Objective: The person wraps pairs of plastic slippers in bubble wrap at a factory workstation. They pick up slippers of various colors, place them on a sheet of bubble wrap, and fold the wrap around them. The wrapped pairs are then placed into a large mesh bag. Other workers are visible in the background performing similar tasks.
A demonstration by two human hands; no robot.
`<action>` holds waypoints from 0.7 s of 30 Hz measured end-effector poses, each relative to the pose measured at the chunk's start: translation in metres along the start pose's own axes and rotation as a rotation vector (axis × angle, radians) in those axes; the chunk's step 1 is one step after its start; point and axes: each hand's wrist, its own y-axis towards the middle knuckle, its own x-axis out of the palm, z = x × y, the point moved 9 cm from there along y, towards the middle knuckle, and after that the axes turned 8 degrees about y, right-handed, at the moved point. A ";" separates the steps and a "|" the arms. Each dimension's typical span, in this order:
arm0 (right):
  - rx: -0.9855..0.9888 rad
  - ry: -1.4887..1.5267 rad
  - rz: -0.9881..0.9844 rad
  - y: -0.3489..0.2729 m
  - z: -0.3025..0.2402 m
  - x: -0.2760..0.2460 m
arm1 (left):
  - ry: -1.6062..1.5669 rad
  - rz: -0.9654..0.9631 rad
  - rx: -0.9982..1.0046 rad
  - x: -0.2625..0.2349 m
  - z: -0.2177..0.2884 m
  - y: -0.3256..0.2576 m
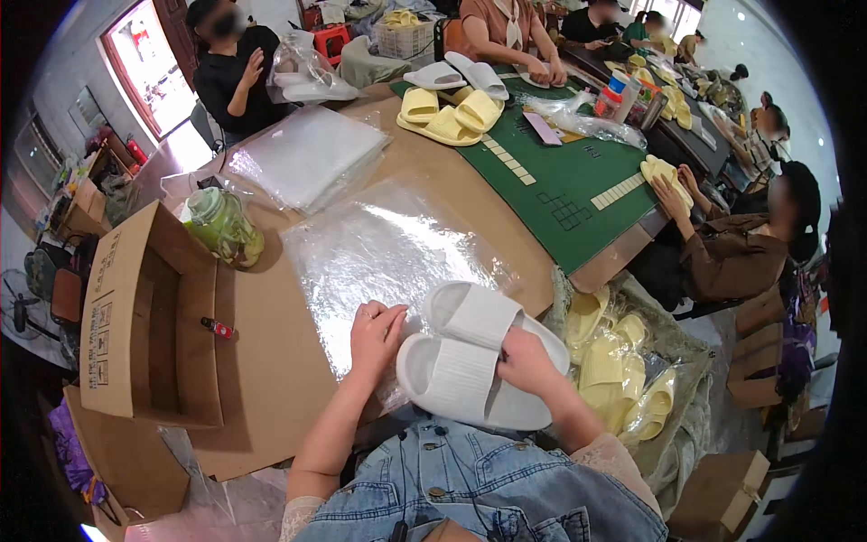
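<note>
A pair of white slide slippers is in front of me at the table's near edge, side by side with their toes to the left. My right hand grips them at the strap edges, its fingertips tucked out of sight between the two. Just left of the slippers, my left hand is over a clear plastic bag lying flat on the cardboard. Its thumb and fingers are pinched together at the bag's near edge. What lies between them is too small to make out.
An open cardboard box stands left, beside a green-lidded jar. Stacked clear bags lie behind. Yellow slippers sit on a green mat; more yellow slippers fill a sack at right. Co-workers surround the far tables.
</note>
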 end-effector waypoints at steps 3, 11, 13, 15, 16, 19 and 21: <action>0.030 -0.165 -0.086 0.003 0.010 0.011 | -0.018 -0.001 0.044 -0.007 0.007 -0.002; 0.053 -0.065 0.086 0.037 0.024 0.013 | -0.062 -0.054 0.190 -0.005 0.059 -0.008; 0.076 -0.008 0.100 0.048 0.020 0.020 | -0.107 -0.093 0.216 -0.006 0.069 -0.008; -0.016 -0.022 0.147 0.057 0.014 0.028 | -0.146 -0.123 0.253 -0.010 0.082 -0.007; -0.057 -0.049 0.190 0.062 0.010 0.031 | -0.188 -0.144 0.255 -0.012 0.086 -0.007; -0.048 -0.050 0.190 0.087 0.006 0.041 | -0.302 -0.198 0.218 -0.015 0.089 -0.011; -0.009 -0.016 0.201 0.108 -0.006 0.044 | -0.335 -0.240 0.152 -0.020 0.085 -0.016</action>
